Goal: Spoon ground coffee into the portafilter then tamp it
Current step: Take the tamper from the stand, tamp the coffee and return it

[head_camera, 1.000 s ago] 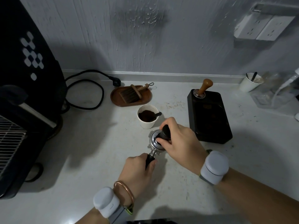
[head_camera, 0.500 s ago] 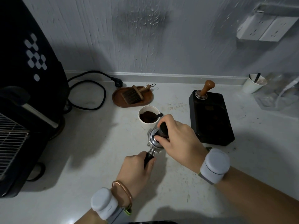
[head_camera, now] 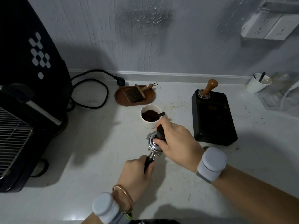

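A metal portafilter [head_camera: 151,145] lies on the white counter in the middle of the view. My left hand [head_camera: 137,173] grips its black handle from below. My right hand [head_camera: 176,141] is closed around a black tamper [head_camera: 160,132] that stands in the portafilter's basket; the coffee inside is hidden under it. Just behind stands a white paper cup [head_camera: 149,122] of dark ground coffee with a black spoon [head_camera: 161,114] resting in it.
A black tamping mat [head_camera: 213,120] with a wooden-handled tool [head_camera: 208,88] lies to the right. A wooden tray with a brush [head_camera: 135,95] sits behind the cup. The black coffee machine [head_camera: 24,102] and its cable fill the left. A white cup [head_camera: 258,84] stands far right.
Both hands keep their grips on the handle and the tamper. The view has shifted slightly; the tamper stays in the basket.
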### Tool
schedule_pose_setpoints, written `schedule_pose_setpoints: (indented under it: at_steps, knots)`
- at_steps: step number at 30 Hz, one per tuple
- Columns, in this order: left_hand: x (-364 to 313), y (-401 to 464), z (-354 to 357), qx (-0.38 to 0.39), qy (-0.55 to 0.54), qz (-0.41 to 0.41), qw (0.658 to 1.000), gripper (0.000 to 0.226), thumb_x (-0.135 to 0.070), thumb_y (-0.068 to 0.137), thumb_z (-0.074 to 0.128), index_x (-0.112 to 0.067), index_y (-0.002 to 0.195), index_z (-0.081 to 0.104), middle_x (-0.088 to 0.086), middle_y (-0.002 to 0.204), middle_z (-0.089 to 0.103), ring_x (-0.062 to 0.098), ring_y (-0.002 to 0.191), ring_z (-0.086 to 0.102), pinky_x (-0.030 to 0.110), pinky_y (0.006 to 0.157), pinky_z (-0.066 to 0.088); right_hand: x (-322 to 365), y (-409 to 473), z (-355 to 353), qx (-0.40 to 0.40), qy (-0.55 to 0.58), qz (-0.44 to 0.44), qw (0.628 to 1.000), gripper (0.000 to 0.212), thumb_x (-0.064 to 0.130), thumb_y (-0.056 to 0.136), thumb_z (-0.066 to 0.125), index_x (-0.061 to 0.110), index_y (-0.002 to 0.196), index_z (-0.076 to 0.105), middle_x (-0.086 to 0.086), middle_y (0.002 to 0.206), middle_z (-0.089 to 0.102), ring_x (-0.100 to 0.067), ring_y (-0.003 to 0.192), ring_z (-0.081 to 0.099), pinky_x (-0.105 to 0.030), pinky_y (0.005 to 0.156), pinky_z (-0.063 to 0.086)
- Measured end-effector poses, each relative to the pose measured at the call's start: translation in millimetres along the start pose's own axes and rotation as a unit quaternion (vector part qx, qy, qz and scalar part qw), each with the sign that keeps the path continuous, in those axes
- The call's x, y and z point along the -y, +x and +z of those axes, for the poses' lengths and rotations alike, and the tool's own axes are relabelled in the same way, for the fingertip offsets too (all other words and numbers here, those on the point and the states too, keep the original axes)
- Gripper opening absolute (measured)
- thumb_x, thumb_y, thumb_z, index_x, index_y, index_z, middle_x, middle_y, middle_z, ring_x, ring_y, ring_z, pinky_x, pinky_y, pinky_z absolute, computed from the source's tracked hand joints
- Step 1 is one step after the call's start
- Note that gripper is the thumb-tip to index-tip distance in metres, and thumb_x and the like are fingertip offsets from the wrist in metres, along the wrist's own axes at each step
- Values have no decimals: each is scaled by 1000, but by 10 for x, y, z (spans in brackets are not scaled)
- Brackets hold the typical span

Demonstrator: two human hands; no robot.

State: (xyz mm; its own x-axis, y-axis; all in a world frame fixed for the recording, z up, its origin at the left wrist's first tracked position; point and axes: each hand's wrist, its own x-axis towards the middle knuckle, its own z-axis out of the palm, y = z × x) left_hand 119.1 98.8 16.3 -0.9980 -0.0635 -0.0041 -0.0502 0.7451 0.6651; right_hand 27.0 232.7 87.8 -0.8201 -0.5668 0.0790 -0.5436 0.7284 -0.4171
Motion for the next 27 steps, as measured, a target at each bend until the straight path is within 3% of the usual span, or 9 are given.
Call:
schedule_pose_setpoints:
  at_steps: [7, 21, 27]
  knots:
    - [62, 78, -78, -11, 23, 8, 1000, 30, -37, 94, 57, -11, 84, 64, 8, 67, 67, 31, 65, 61, 29, 59, 36, 44, 66, -2, -13, 13, 1, 1000, 31, 28, 91, 64, 14, 108, 42, -6, 93, 58, -31, 79, 60, -40, 68, 49]
    - [54, 163, -191, -37, 10, -10, 999, 28, -38, 94, 58, -12, 86, 64, 7, 64, 65, 30, 64, 62, 33, 60, 43, 97, 140, -49, -48, 75, 1, 996, 30, 29, 89, 66, 22, 108, 45, -4, 95, 63, -29, 83, 59, -41, 70, 51]
    - [-11, 215, -240, -46, -2, -28, 999, 28, -39, 94, 58, -12, 88, 66, 7, 63, 68, 29, 64, 65, 36, 65, 49, 61, 190, -112, -81, 100, 8, 992, 31, 29, 86, 70, 28, 104, 45, 4, 86, 58, -20, 78, 55, -32, 66, 46]
